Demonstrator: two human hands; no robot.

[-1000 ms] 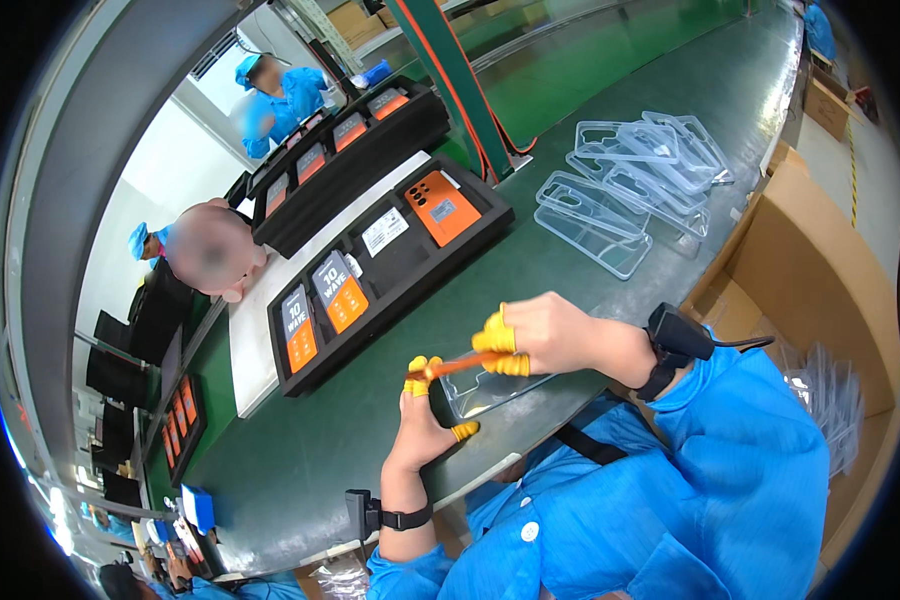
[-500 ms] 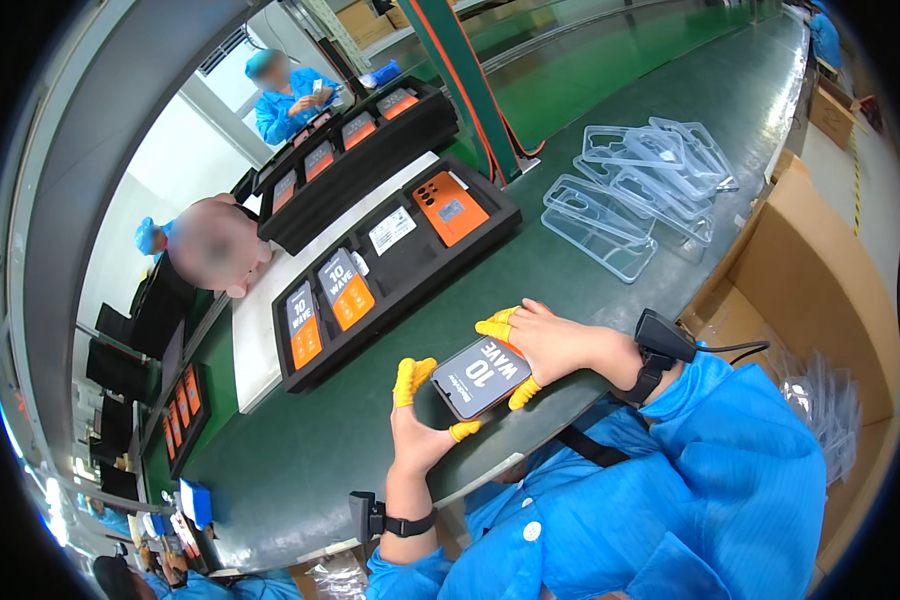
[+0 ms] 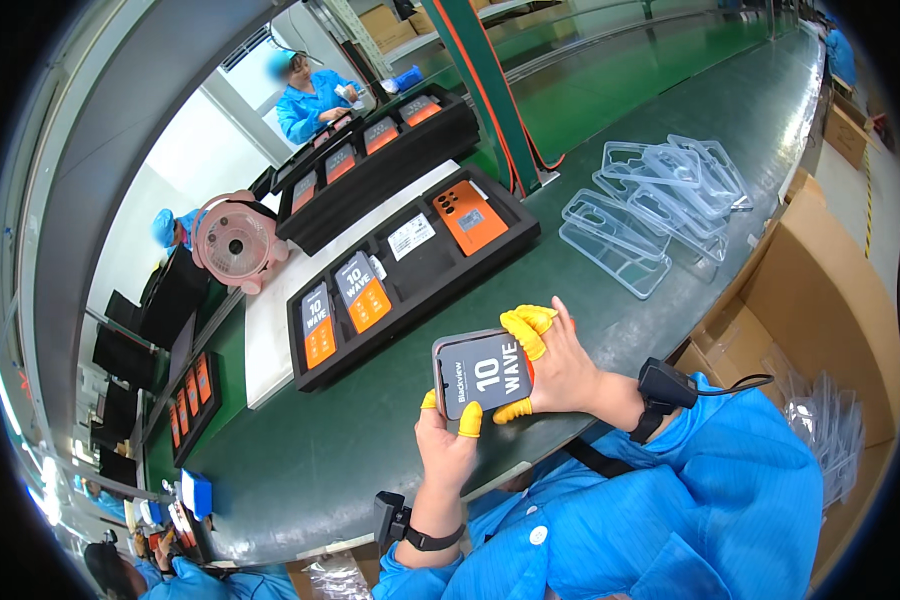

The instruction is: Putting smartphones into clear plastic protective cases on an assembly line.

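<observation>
Just on the person's side of the black tray (image 3: 425, 297), a flat, round-cornered phone (image 3: 478, 378) is held between two hands, its smooth grey face turned up and a sliver of orange showing at its right end. The left hand (image 3: 445, 450) pinches the left end of the phone between thumb and finger, the thumb's wrinkled yellow rubber finger cover (image 3: 470, 420) lying over the face. The right hand (image 3: 565, 372) clasps the other end, covered fingers bent over the long edge toward the tray and one covered tip at the opposite edge, while a bare finger sticks out straight. Whether a clear shell wraps the phone I cannot tell. The tray is matt and thick-walled, with rectangular hollows holding two grey-and-orange phones (image 3: 363, 292), a white paper label (image 3: 411, 237) and a glossy orange phone (image 3: 472, 222) with round lenses. Right of the tray, thin see-through plastic cases (image 3: 682, 170) overlap in a loose heap on the smooth green table (image 3: 360, 455); farther right stands an open, dull brown cardboard box (image 3: 832, 262).
</observation>
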